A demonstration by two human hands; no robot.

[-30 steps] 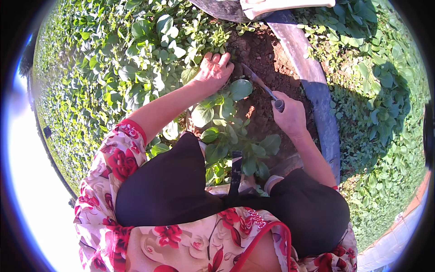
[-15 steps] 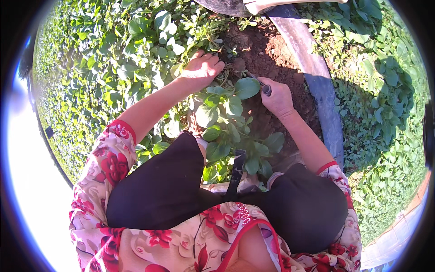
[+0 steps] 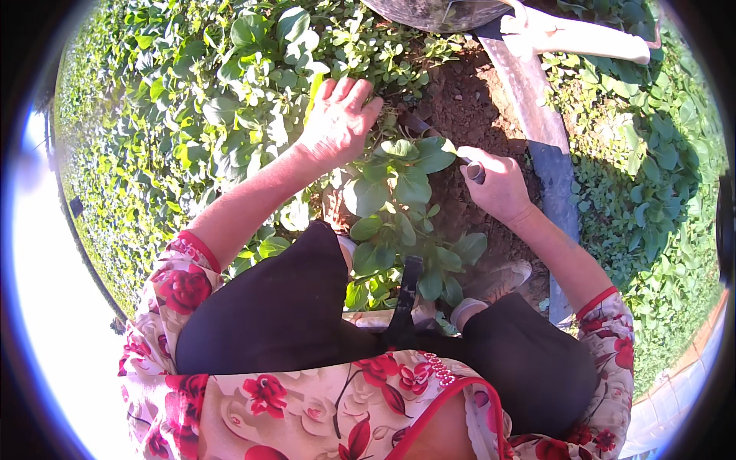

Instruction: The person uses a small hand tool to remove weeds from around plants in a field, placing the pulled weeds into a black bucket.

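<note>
My left hand (image 3: pixel 341 119) reaches among low green plants (image 3: pixel 268 107). Its fingers bend forward, slightly apart, with the thumb away from them; the fingertips partly go out of sight in the leaves. A yellow-green leaf (image 3: pixel 314 93) stands beside them. Closed around the handle of a small bladed hand tool (image 3: pixel 476 173) is my right hand (image 3: pixel 498 188). The handle's dark round end shows, and its blade reaches left toward the soil, partly behind leaves. Between my hands grows a broad-leaved plant (image 3: pixel 412 185).
Brown soil (image 3: pixel 460 100) lies beyond my hands. A grey flat hose or strip (image 3: pixel 546 138) runs along the right. At the top are a dark rounded container (image 3: pixel 437 14) and a pale handle-like piece (image 3: pixel 583 42). My knees (image 3: pixel 268 307) flank the broad-leaved plant.
My left hand has lifted slightly and its fingers have loosened from a tighter curl. My right hand, with the bladed tool, has moved right and a little nearer. The view has shifted.
</note>
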